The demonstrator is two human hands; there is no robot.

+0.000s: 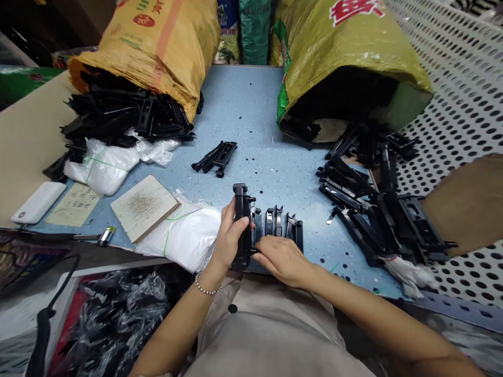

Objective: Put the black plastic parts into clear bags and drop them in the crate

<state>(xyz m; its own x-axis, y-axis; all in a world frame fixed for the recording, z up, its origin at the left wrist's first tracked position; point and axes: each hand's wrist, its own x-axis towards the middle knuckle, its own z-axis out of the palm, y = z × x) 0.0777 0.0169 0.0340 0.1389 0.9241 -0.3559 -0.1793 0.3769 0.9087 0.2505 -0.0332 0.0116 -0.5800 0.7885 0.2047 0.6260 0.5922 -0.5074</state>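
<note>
One long black plastic bracket (242, 222) is held upright at the blue speckled table's (251, 104) near edge, clenched by the left hand (228, 238), long axis pointing away, its lower end touched by the loosely curled right hand (281, 259) just beside.

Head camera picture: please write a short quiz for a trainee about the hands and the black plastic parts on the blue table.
1. True or false: the left hand grips an upright black plastic part.
2. Where does the right hand rest? A) on the white power bank B) at the base of the upright part, beside the row of black parts C) inside the green sack
3. Fill in: the small separate bundle of black parts lies between the yellow sack and the ____ sack.

Key: 1 true; 2 B; 3 green.
</note>
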